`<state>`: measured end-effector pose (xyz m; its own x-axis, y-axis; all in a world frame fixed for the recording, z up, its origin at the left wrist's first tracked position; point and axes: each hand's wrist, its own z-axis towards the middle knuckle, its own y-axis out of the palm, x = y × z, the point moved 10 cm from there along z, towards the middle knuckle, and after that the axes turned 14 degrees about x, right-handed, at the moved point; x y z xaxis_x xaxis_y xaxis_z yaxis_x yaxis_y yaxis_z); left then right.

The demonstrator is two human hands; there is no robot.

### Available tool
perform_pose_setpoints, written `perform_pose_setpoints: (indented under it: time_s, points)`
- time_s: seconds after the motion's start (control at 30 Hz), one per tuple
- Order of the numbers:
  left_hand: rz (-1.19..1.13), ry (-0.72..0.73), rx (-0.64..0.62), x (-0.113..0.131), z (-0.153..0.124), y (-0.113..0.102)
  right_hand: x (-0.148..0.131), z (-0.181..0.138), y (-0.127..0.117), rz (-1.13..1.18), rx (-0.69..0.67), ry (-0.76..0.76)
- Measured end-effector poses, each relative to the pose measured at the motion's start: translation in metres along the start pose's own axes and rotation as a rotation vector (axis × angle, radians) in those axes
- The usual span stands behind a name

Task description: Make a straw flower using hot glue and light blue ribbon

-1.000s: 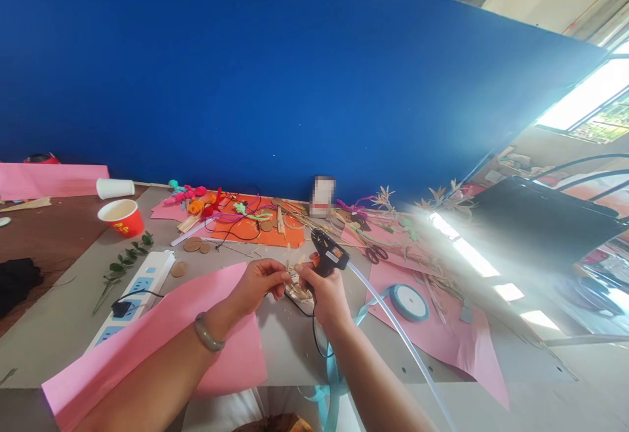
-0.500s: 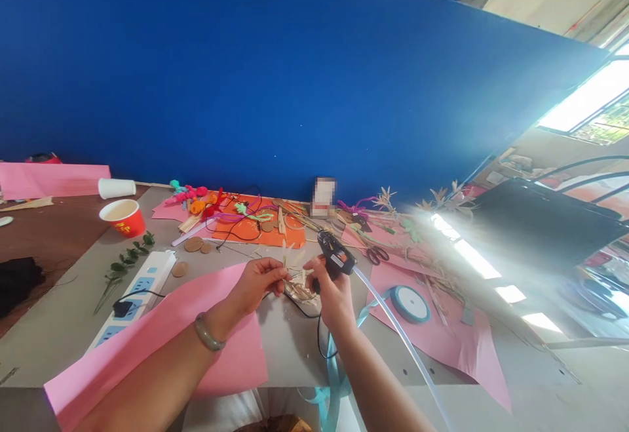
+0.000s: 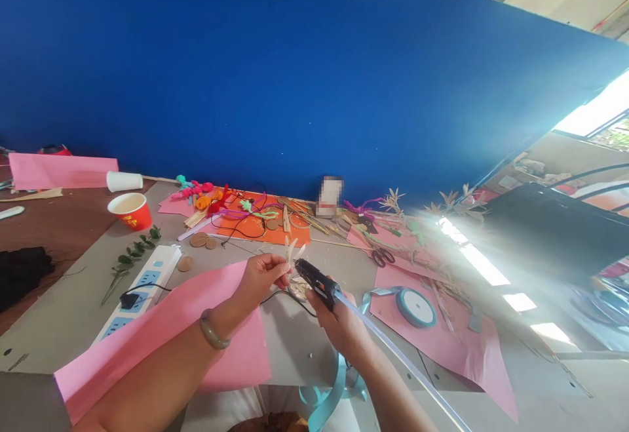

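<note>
My left hand (image 3: 268, 271) pinches a small pale flower-like piece (image 3: 291, 248) with pointed petals, held upright above the table. My right hand (image 3: 339, 327) is wrapped around a black hot glue gun (image 3: 317, 282), its nozzle pointing left, close beside the pale piece; whether they touch I cannot tell. A long clear glue stick (image 3: 403, 360) runs out of the gun's back toward the lower right. Below and between the hands lies a small pile of pale dried pieces (image 3: 298, 287), partly hidden by the gun. Pink paper (image 3: 236, 347) lies under my left forearm.
A white power strip (image 3: 164, 261) with a black plug and a red paper cup (image 3: 130, 212) stand to the left. On the right are a roll of blue ribbon (image 3: 416, 307) and scissors (image 3: 382, 257). Orange paper (image 3: 295, 234) with pipe cleaners lies by the blue wall (image 3: 246, 78).
My right hand has turned the glue gun, lowering its nozzle to the pale piece in my left hand. Its fingers have left the spot near that piece. The view has shifted slightly.
</note>
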<state>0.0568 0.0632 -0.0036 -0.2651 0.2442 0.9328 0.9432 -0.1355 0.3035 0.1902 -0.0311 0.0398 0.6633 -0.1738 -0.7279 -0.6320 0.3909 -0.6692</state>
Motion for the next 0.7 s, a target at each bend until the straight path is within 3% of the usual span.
perform_pose_setpoints:
  time_s: [0.3,0.7]
  points:
    - [0.052,0.055,0.033,0.005,0.001,-0.003,-0.002,-0.002,0.001,-0.074,-0.051,-0.002]
    - [0.055,0.096,0.043,0.007,0.001,-0.002,-0.01,0.0,-0.005,-0.044,-0.011,-0.011]
